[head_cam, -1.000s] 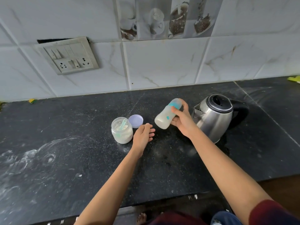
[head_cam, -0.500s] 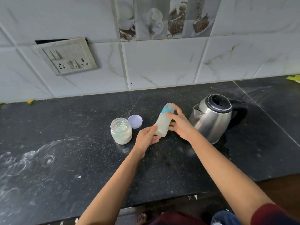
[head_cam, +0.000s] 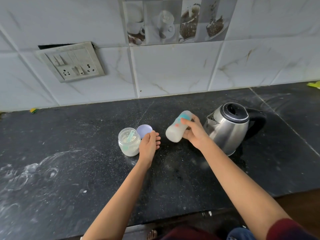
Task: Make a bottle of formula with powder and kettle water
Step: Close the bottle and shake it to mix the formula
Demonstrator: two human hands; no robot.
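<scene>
Right hand (head_cam: 194,134) grips tilted bottle (head_cam: 177,128) near kettle (head_cam: 228,127); left hand (head_cam: 149,144), fingers relaxed, beside powder jar (head_cam: 129,142) on tabletop (head_cam: 69,170).

One feed, head-worn, wide-angle. I read it as standing at the near edge of the black counter (head_cam: 69,179), facing the tiled wall (head_cam: 173,70), pitched forward and down. Left hand (head_cam: 149,144) and right hand (head_cam: 195,134) sit mid-frame, arms outstretched; tile lines bow toward the edges.
</scene>
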